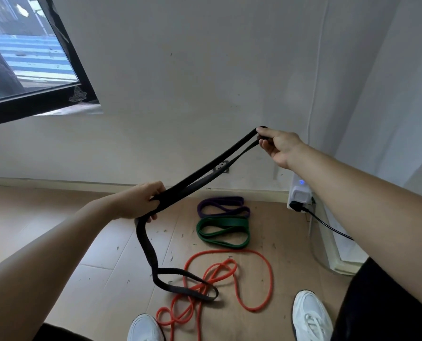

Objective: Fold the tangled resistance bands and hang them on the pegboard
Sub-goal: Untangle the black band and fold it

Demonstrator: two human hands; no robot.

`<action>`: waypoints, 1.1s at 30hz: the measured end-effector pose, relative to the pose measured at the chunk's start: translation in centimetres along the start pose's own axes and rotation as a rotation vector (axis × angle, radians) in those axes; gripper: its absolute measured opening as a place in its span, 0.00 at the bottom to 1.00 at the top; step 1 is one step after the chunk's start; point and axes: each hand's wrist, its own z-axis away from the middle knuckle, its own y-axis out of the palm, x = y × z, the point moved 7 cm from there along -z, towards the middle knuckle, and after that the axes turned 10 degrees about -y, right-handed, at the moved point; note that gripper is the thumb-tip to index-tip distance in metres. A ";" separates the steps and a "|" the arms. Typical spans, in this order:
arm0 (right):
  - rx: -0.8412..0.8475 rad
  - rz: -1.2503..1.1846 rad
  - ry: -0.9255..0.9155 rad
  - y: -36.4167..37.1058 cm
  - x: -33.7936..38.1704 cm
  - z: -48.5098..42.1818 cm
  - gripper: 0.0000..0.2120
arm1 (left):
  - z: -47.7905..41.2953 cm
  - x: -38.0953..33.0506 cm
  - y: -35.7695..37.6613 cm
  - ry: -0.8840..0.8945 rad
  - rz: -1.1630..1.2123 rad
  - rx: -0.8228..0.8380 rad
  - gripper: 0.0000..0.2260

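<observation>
The right hand [277, 147] pinches one end of the black band [200, 177] up near the wall, fingertips closed on the loop's fold. The left hand [141, 201] is clenched around the same band lower down, its fingers mostly hidden behind the straps. Below it the band's free end droops to the floor [57, 230] and lies across the tangled orange band [229, 274], whose lower coils are cut off between two white shoes [312, 316]. The purple band [223, 206] and green band [223, 232] lie folded, side by side, near the wall. No pegboard is in view.
</observation>
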 end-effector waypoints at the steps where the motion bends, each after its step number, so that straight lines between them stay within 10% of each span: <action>1: 0.019 -0.020 0.000 0.1 0.1 0.0 0.06 | 0.1 0.0 0.1 -0.003 0.011 0.010 0.09; 9: 0.047 -0.113 -0.052 -0.8 1.1 -1.1 0.03 | 0.2 -0.5 -0.2 0.054 0.401 0.092 0.11; 19: -0.094 -0.141 -0.070 -2.3 1.3 -1.2 0.06 | 1.0 -2.6 -1.3 0.210 0.352 -0.064 0.10; 24: -0.067 0.272 -0.148 -2.7 1.5 -1.3 0.06 | 1.5 -3.3 -0.2 0.239 0.377 0.060 0.11; 29: 0.141 1.076 -0.332 -0.4 1.3 0.4 0.07 | 1.6 -4.4 -0.1 0.220 0.639 0.202 0.13; 33: 0.643 0.907 -0.312 6.0 -0.1 4.7 0.14 | 1.7 -6.2 0.4 0.235 0.681 0.251 0.14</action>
